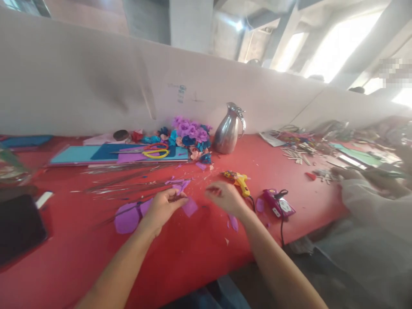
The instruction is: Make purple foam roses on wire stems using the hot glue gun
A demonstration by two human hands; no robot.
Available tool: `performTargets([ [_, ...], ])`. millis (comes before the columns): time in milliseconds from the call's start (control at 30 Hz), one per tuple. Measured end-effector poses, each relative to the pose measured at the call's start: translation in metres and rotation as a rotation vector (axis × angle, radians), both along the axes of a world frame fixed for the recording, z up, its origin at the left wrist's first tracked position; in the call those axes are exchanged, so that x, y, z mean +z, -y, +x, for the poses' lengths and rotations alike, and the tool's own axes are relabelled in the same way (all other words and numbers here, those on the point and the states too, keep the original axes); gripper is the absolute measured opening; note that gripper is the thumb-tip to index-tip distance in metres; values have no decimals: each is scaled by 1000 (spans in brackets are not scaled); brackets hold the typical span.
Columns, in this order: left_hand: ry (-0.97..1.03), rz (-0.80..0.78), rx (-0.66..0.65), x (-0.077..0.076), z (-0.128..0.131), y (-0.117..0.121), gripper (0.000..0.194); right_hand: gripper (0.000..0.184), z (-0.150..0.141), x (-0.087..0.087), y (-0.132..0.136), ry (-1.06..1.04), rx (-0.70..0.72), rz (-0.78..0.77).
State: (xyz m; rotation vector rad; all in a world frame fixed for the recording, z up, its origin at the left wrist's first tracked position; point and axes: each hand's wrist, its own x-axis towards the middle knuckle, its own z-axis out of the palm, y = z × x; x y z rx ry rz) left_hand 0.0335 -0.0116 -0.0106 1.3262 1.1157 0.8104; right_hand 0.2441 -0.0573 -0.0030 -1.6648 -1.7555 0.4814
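Left hand (162, 210): thumb and forefinger nearly meet at purple paper (190, 207), which lies between the hands; a grip cannot be confirmed. Hard pinching could crease or tear it. Right hand (227, 197): blurred, fingers half-curled and parted, nothing seen in them. The glue gun (242, 183) near it could burn, if hot. A snagged cord (282, 229) could drag the power box (271, 197). Surface: red table (180, 262), littered with scraps. Room: white partition (96, 77), bright windows (344, 38) at right.
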Motion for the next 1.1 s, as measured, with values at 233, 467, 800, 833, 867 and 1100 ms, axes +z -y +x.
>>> performTargets([
  [233, -48, -17, 17, -12, 8, 6, 20, 17, 99, -31, 4, -127, -686, -167],
  [467, -107, 38, 43, -29, 8, 1, 15, 8, 86, -20, 9, -537, -479, -213],
  [800, -192, 93, 66, -32, 6, -3, 13, 40, 35, -14, 56, -1212, -229, 65],
  [833, -193, 93, 66, -32, 5, -3, 13, 38, 34, -14, 56, -1207, -225, 67],
  [867, -193, 95, 66, -32, 5, -3, 14, 35, 33, -14, 56, -1194, -223, 55],
  [1100, -185, 94, 67, -38, 4, -5, 16, 29, 40, -6, 42, -852, -352, 172],
])
